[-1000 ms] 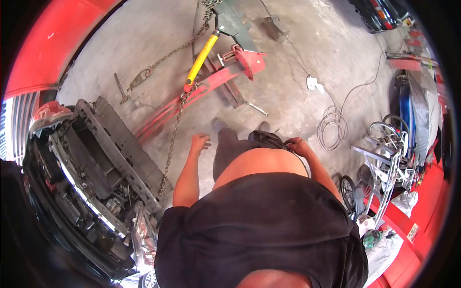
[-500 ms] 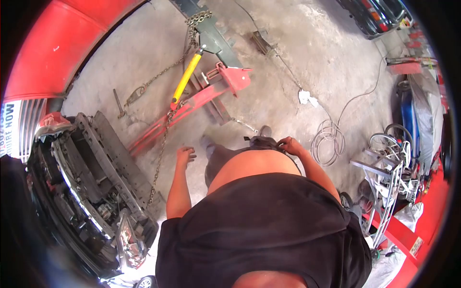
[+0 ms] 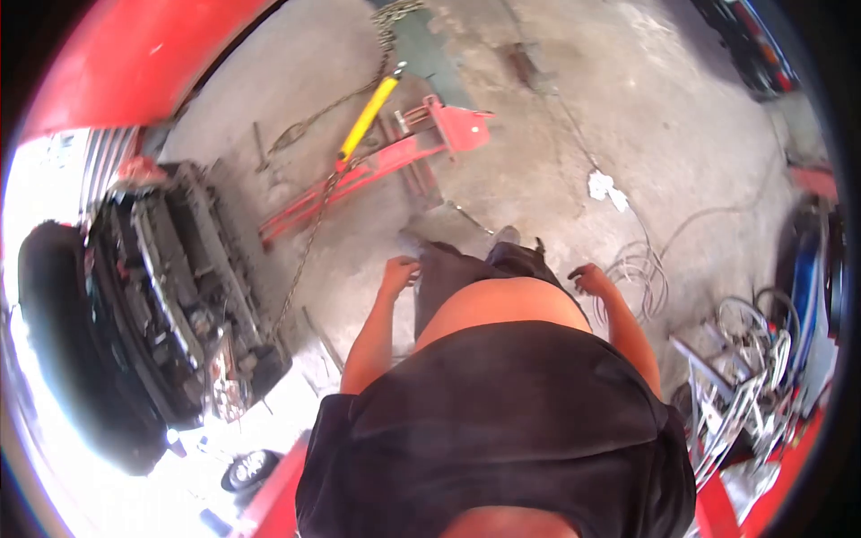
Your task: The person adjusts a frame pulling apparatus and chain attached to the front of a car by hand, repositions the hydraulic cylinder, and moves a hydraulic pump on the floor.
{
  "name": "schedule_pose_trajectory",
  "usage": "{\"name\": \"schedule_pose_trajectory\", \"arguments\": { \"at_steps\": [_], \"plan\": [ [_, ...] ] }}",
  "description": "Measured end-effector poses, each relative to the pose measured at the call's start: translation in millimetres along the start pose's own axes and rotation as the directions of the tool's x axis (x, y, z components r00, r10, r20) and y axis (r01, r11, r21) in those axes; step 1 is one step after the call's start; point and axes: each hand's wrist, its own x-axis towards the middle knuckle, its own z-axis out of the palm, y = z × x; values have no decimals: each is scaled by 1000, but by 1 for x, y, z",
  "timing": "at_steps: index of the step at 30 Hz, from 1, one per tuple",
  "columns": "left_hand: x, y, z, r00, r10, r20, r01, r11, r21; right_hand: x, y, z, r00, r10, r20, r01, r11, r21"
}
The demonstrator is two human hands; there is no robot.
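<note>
My left hand (image 3: 401,273) hangs beside my left thigh, its fingers loosely curled and apart, with nothing in it. Out to the other side, my right hand (image 3: 589,279) is off the dark trousers (image 3: 453,282), fingers spread a little and holding nothing. Below that hand on the floor lies a coiled hose (image 3: 659,285). Ahead of my feet is a red steel frame (image 3: 395,161) with a yellow cylinder (image 3: 368,119) above it. A chain (image 3: 309,238) runs down from the cylinder's lower end.
At left stands a vehicle with its front end stripped (image 3: 179,287). Metal stands and frames (image 3: 740,381) crowd the right side, near a blue object (image 3: 803,273). White crumpled material (image 3: 608,190) lies on the concrete floor. Another vehicle (image 3: 749,45) is at the upper right.
My right hand has come away from the waist of the trousers and swung outward. My left hand has moved nearer my thigh. The whole view has turned and shifted slightly.
</note>
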Motion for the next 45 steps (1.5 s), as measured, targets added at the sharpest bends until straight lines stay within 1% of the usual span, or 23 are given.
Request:
{"name": "schedule_pose_trajectory", "arguments": {
  "at_steps": [2,4,5,8,10,12,14,16,18,20,22,23,24,26,28,31,34,37,39,42,45],
  "plan": [
    [-14,0,8,1000,-22,-20,20,995,-100,2,-1,-7,999,-4,33,4,1000,-13],
    [-24,-4,18,999,-28,-31,23,987,-158,5,-9,-11,999,3,47,-2,1000,-19],
    [-27,-5,23,999,-26,-37,19,982,-187,6,-16,-14,997,-34,74,35,999,-5],
    [-22,-22,35,996,4,-90,-20,984,-177,16,-40,-20,993,-72,98,77,996,-46],
    [-22,-26,38,991,9,-131,-39,974,-223,29,-50,-23,982,-138,127,149,986,-77],
    [-25,-25,35,992,27,-122,-57,966,-253,35,-64,-26,976,-178,126,191,976,-106],
    [-24,-26,32,993,11,-121,-45,957,-287,28,-82,-29,973,-198,120,209,974,-91],
    [-26,-27,28,996,36,-82,-56,966,-253,28,-87,-26,934,-340,111,356,912,-202],
    [-17,-41,26,991,67,-118,-92,972,-218,38,-80,-22,921,-370,118,386,908,-162],
    [-4,-57,16,987,91,-133,-118,972,-205,22,-97,-15,947,-311,78,320,900,-297],
    [3,-71,8,986,112,-123,-136,968,-209,44,-73,-2,958,-269,96,283,937,-206],
    [-2,-72,1,990,82,-111,-106,965,-241,72,-41,-2,922,-359,145,385,889,-246],
    [-7,-71,-9,994,47,-96,-72,959,-273,76,-34,-1,922,-355,155,385,885,-263],
    [-8,-82,-18,992,28,-122,-65,945,-319,68,-48,3,924,-340,174,381,862,-335],
    [-27,-83,-29,991,30,-134,-79,923,-376,58,-67,8,927,-322,193,374,845,-383],
    [-27,-109,-38,987,-21,-157,-51,898,-438,52,-109,19,923,-318,218,384,816,-432],
    [-29,-135,-47,987,-66,-147,-6,898,-440,55,-151,34,908,-327,263,417,777,-472],
    [-31,-161,-56,981,-96,-166,7,884,-468,59,-188,43,890,-335,309,452,737,-503],
    [-34,-174,-61,974,-105,-203,-21,842,-538,61,-210,48,904,-271,331,412,758,-506],
    [-50,-183,-73,957,-118,-265,-63,808,-586,62,-238,59,876,-283,389,442,794,-418],
    [-64,-188,-65,938,-145,-315,-98,760,-642,54,-273,70,832,-321,452,529,703,-475]
  ]
}}
